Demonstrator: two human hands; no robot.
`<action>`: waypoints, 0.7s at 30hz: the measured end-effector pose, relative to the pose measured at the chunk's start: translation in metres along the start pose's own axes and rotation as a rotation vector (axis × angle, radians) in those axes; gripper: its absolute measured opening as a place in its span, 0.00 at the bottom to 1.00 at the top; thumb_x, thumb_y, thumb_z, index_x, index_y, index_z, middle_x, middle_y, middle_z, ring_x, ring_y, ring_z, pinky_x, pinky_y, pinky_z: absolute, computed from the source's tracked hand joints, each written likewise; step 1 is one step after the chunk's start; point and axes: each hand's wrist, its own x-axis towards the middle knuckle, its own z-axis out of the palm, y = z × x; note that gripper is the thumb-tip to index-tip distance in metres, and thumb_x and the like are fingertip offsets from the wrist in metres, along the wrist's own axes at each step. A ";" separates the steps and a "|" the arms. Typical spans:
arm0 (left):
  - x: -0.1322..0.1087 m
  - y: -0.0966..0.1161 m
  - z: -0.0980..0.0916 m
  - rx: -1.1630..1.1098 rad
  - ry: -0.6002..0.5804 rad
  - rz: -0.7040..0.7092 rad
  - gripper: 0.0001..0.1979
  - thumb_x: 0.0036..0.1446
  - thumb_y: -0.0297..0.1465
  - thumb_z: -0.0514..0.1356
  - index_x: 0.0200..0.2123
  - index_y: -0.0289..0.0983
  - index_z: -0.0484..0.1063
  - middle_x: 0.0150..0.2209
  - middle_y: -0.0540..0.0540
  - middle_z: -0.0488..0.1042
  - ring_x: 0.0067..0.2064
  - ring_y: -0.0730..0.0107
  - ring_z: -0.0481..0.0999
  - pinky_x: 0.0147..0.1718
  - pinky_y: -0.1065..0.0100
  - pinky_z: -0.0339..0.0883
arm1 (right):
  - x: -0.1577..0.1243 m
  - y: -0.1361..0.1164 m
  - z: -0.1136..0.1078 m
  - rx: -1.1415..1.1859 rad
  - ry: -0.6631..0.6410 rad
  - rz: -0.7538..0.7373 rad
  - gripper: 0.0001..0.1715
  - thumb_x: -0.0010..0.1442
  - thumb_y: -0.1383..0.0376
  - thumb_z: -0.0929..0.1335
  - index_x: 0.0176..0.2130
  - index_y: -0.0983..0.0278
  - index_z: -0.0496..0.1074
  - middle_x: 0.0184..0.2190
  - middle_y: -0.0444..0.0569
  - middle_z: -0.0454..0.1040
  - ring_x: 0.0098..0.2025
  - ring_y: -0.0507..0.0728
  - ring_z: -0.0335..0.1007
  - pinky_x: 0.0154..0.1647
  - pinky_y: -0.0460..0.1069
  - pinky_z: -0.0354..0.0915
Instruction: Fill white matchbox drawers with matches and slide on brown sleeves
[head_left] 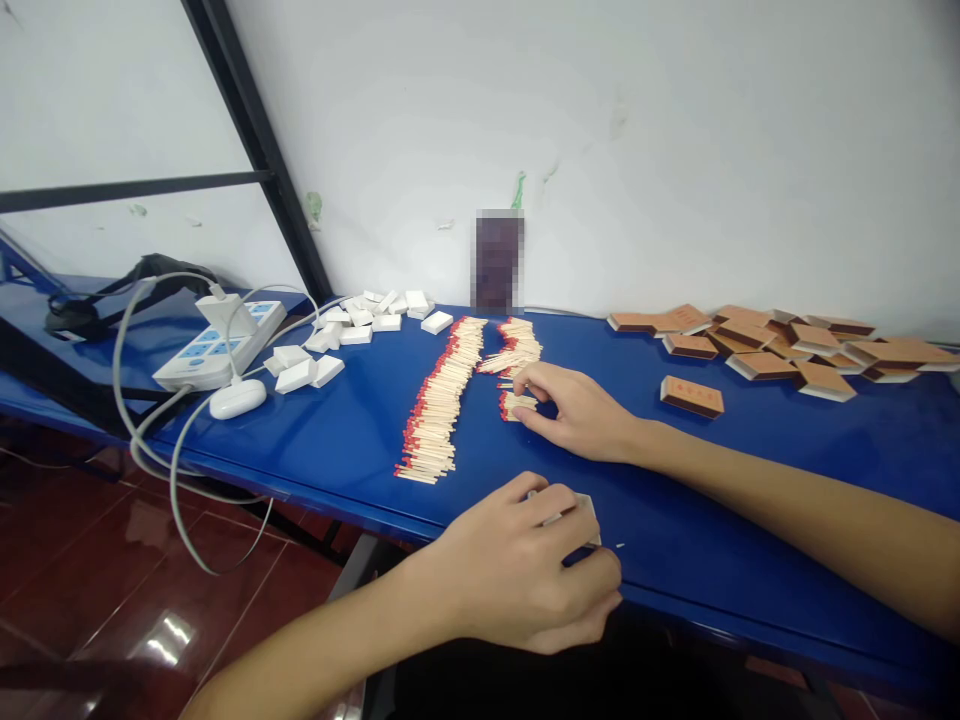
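Note:
Close to the table's front edge, my left hand (540,570) is curled round a small white matchbox tray (588,512), mostly covered by the fingers. Ahead of it, my right hand (589,412) has thumb and forefinger closed about a small bunch of matches (508,404) at the near end of a short, uneven row of matches (523,345). Left of that lies a longer row of red-tipped matches (431,410), heads pointing left. A lone brown matchbox sleeve (691,396) rests to the right of my right hand.
Brown matchbox sleeves (750,338) are heaped at the back right of the blue table (322,470). White trays (356,335) lie scattered at back left. A power strip (225,345) with looping cables and a white oval case (238,399) occupy the left, beside a black metal frame (259,140).

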 end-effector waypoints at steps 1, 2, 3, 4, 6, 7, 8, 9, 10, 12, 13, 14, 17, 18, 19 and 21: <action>0.000 0.000 0.000 -0.002 -0.005 0.001 0.09 0.65 0.32 0.55 0.34 0.35 0.72 0.33 0.46 0.71 0.35 0.64 0.66 0.34 0.64 0.59 | 0.001 0.000 0.000 -0.001 -0.002 0.004 0.05 0.61 0.65 0.66 0.39 0.62 0.64 0.32 0.44 0.67 0.30 0.52 0.58 0.33 0.49 0.55; 0.000 0.000 0.000 -0.005 -0.009 0.002 0.10 0.65 0.32 0.55 0.34 0.35 0.72 0.33 0.46 0.71 0.35 0.64 0.66 0.34 0.63 0.59 | 0.001 0.000 -0.001 -0.001 -0.005 0.006 0.05 0.61 0.65 0.65 0.38 0.62 0.64 0.32 0.45 0.67 0.30 0.53 0.58 0.33 0.49 0.55; 0.000 0.000 0.000 -0.008 -0.012 0.002 0.10 0.65 0.32 0.55 0.34 0.35 0.72 0.33 0.46 0.71 0.35 0.64 0.66 0.34 0.63 0.59 | 0.002 0.001 -0.001 0.001 -0.006 0.005 0.04 0.61 0.65 0.65 0.38 0.62 0.63 0.33 0.45 0.67 0.30 0.53 0.58 0.33 0.49 0.55; 0.000 0.000 0.000 -0.009 -0.016 0.002 0.10 0.65 0.32 0.55 0.35 0.35 0.73 0.33 0.46 0.70 0.35 0.64 0.66 0.34 0.63 0.59 | 0.002 0.000 -0.001 0.004 -0.006 -0.001 0.04 0.61 0.65 0.65 0.38 0.62 0.63 0.33 0.45 0.67 0.30 0.53 0.58 0.33 0.49 0.54; 0.000 0.000 0.000 -0.011 -0.018 0.001 0.09 0.65 0.32 0.55 0.35 0.35 0.73 0.33 0.46 0.70 0.36 0.64 0.66 0.35 0.63 0.60 | 0.002 0.000 -0.001 0.014 -0.002 -0.020 0.04 0.60 0.66 0.65 0.37 0.61 0.62 0.33 0.45 0.67 0.30 0.53 0.58 0.33 0.49 0.54; 0.001 0.000 0.000 -0.011 -0.020 0.001 0.09 0.65 0.32 0.55 0.35 0.35 0.73 0.33 0.46 0.70 0.36 0.64 0.66 0.35 0.63 0.60 | 0.002 0.000 -0.001 0.018 0.001 -0.028 0.04 0.60 0.66 0.65 0.37 0.61 0.62 0.33 0.45 0.67 0.30 0.53 0.58 0.33 0.49 0.54; 0.001 0.000 -0.001 -0.010 -0.023 0.001 0.09 0.65 0.32 0.55 0.35 0.35 0.72 0.33 0.46 0.70 0.36 0.64 0.67 0.35 0.63 0.60 | 0.002 0.000 -0.001 0.022 0.003 -0.032 0.04 0.60 0.66 0.65 0.37 0.61 0.61 0.33 0.45 0.67 0.31 0.53 0.58 0.34 0.49 0.54; 0.001 0.000 -0.001 -0.007 -0.026 0.001 0.09 0.65 0.32 0.56 0.34 0.35 0.72 0.33 0.46 0.70 0.36 0.64 0.67 0.35 0.63 0.60 | 0.002 0.000 -0.001 0.027 0.005 -0.032 0.05 0.60 0.66 0.65 0.37 0.61 0.61 0.33 0.45 0.67 0.31 0.53 0.58 0.34 0.49 0.54; 0.001 0.000 -0.001 -0.005 -0.029 0.000 0.09 0.65 0.32 0.56 0.34 0.36 0.72 0.33 0.46 0.70 0.36 0.64 0.67 0.35 0.63 0.60 | 0.002 0.000 -0.001 0.032 0.009 -0.026 0.05 0.60 0.66 0.65 0.37 0.61 0.61 0.33 0.45 0.67 0.31 0.53 0.58 0.34 0.49 0.54; 0.001 0.000 -0.001 -0.006 -0.032 -0.001 0.09 0.65 0.32 0.56 0.34 0.36 0.72 0.33 0.46 0.70 0.36 0.64 0.67 0.35 0.63 0.60 | 0.002 0.000 -0.001 0.042 0.012 -0.008 0.05 0.60 0.66 0.64 0.37 0.61 0.60 0.33 0.44 0.67 0.31 0.53 0.58 0.33 0.49 0.54; 0.001 0.000 -0.001 -0.007 -0.032 -0.002 0.09 0.65 0.32 0.56 0.34 0.36 0.72 0.33 0.46 0.70 0.36 0.64 0.67 0.35 0.63 0.60 | 0.003 0.000 -0.001 0.048 0.011 0.002 0.05 0.60 0.66 0.64 0.36 0.61 0.60 0.32 0.44 0.66 0.30 0.53 0.57 0.33 0.49 0.54; 0.001 0.000 -0.001 -0.007 -0.031 -0.002 0.09 0.65 0.32 0.56 0.34 0.36 0.72 0.33 0.46 0.70 0.36 0.64 0.67 0.35 0.63 0.60 | 0.003 0.001 -0.001 0.052 0.010 0.011 0.05 0.60 0.66 0.64 0.36 0.61 0.60 0.32 0.44 0.66 0.30 0.53 0.57 0.33 0.49 0.53; 0.000 0.000 -0.001 -0.005 -0.032 -0.002 0.09 0.64 0.32 0.56 0.34 0.36 0.71 0.32 0.46 0.70 0.36 0.64 0.67 0.35 0.63 0.60 | 0.003 0.002 -0.001 0.053 0.000 0.030 0.05 0.59 0.66 0.64 0.35 0.60 0.59 0.30 0.43 0.65 0.29 0.53 0.55 0.32 0.49 0.53; 0.000 0.000 -0.001 -0.003 -0.028 -0.001 0.09 0.64 0.32 0.56 0.33 0.36 0.71 0.32 0.46 0.70 0.36 0.64 0.67 0.35 0.63 0.60 | 0.003 0.002 -0.001 0.049 -0.002 0.033 0.05 0.59 0.66 0.64 0.35 0.60 0.59 0.30 0.43 0.64 0.29 0.53 0.55 0.32 0.49 0.53; 0.000 0.000 -0.001 -0.003 -0.022 -0.001 0.09 0.64 0.32 0.56 0.33 0.36 0.71 0.32 0.46 0.70 0.36 0.64 0.67 0.35 0.63 0.60 | 0.003 0.001 -0.001 0.045 -0.005 0.035 0.05 0.59 0.67 0.64 0.35 0.60 0.59 0.30 0.43 0.64 0.29 0.53 0.55 0.32 0.49 0.53; 0.000 0.000 -0.001 -0.005 -0.011 -0.002 0.09 0.64 0.32 0.56 0.33 0.36 0.71 0.32 0.46 0.70 0.36 0.64 0.67 0.35 0.63 0.60 | 0.003 0.001 -0.002 0.037 -0.014 0.036 0.05 0.59 0.67 0.64 0.35 0.61 0.59 0.30 0.43 0.64 0.29 0.53 0.55 0.32 0.49 0.53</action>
